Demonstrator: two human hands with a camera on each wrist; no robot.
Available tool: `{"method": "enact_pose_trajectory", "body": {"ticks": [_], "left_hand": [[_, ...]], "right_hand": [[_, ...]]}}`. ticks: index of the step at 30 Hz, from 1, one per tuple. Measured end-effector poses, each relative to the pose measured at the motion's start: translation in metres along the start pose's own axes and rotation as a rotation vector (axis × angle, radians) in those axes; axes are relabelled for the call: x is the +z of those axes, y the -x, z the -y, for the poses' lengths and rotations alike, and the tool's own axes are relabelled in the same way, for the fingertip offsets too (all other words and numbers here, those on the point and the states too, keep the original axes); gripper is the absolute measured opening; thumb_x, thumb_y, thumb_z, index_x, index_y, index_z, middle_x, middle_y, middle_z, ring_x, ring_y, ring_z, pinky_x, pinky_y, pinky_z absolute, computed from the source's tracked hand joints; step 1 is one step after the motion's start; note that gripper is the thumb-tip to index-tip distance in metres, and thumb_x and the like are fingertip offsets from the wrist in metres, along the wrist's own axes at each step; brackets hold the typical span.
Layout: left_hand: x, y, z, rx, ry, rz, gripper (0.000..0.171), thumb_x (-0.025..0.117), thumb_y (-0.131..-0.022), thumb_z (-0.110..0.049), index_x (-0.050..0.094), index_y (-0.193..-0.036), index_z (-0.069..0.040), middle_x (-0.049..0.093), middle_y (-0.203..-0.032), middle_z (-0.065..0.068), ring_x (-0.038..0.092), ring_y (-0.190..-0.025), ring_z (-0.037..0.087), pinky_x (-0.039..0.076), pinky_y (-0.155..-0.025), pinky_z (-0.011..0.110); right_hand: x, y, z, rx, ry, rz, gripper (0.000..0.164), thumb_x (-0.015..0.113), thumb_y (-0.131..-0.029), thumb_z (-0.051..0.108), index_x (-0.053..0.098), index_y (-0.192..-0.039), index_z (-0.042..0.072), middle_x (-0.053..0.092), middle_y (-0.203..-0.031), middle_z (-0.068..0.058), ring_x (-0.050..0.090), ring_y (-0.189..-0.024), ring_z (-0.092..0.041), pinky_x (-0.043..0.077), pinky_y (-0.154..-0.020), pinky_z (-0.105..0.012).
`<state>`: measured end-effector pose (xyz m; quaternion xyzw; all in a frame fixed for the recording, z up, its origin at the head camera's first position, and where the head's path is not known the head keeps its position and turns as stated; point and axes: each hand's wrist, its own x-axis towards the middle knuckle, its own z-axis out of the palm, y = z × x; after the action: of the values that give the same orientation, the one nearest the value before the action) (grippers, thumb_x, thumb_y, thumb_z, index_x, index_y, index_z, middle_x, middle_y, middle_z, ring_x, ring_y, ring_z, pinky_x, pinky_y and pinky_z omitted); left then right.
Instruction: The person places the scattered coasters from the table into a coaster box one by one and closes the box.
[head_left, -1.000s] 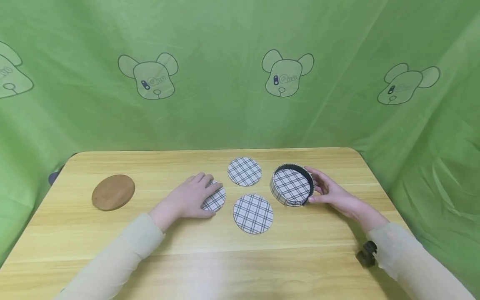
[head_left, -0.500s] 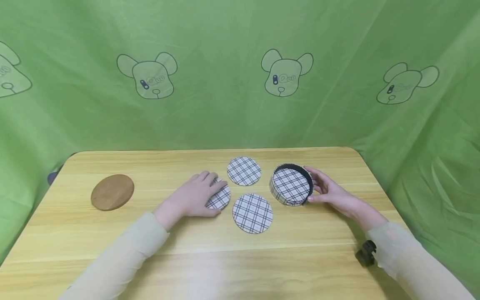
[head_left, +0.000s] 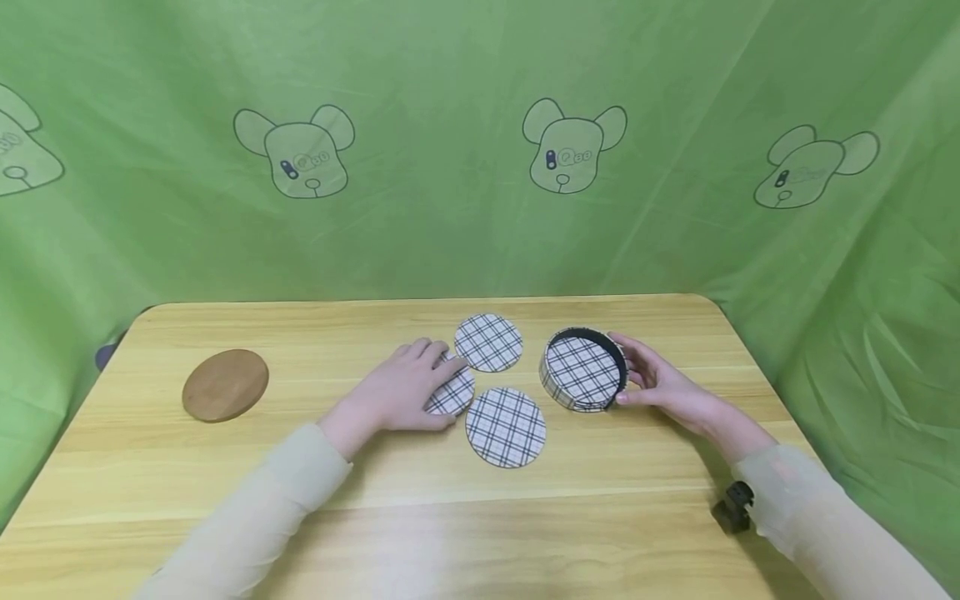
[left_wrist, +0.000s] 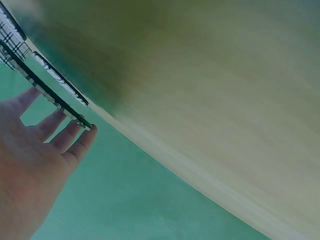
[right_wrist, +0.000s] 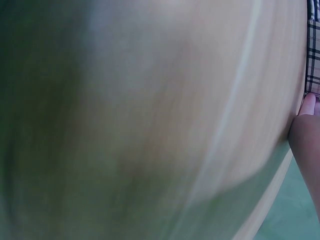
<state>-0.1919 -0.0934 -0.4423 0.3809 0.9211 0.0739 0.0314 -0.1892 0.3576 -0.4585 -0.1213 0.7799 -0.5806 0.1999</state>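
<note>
In the head view my left hand (head_left: 408,387) lies over a round plaid coaster (head_left: 456,392), thumb at its near side and fingers at its far side. The left wrist view shows the fingertips against this coaster's rim. Two more plaid coasters lie flat close by, a far coaster (head_left: 488,342) and a near coaster (head_left: 506,427). My right hand (head_left: 667,393) grips the right side of a low round plaid holder (head_left: 557,387) with a dark inner wall. Only part of the thumb side and the holder's wall (right_wrist: 314,60) shows in the right wrist view.
A brown round wooden disc (head_left: 225,385) lies at the left of the wood-grain table (head_left: 420,517). Green fabric (head_left: 450,233) with printed bear heads hangs behind the table. A small black device (head_left: 733,507) sits by the right wrist.
My left hand has moved right with its coaster, up against the other two coasters. The right hand and the holder have stayed in place.
</note>
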Motion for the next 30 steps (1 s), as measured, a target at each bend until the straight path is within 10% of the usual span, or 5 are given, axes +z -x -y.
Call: {"method": "enact_pose_trajectory", "body": {"ticks": [30], "left_hand": [[-0.001, -0.049, -0.028, 0.058, 0.003, -0.072, 0.088, 0.065, -0.093, -0.065, 0.04, -0.164, -0.019, 0.041, -0.164, 0.022, 0.039, -0.153, 0.043, 0.036, -0.128, 0.061]], "right_hand": [[0.002, 0.002, 0.004, 0.011, 0.018, -0.006, 0.106, 0.075, -0.089, -0.005, 0.011, -0.171, 0.011, 0.013, -0.172, -0.032, 0.047, -0.129, 0.006, 0.044, -0.105, -0.007]]}}
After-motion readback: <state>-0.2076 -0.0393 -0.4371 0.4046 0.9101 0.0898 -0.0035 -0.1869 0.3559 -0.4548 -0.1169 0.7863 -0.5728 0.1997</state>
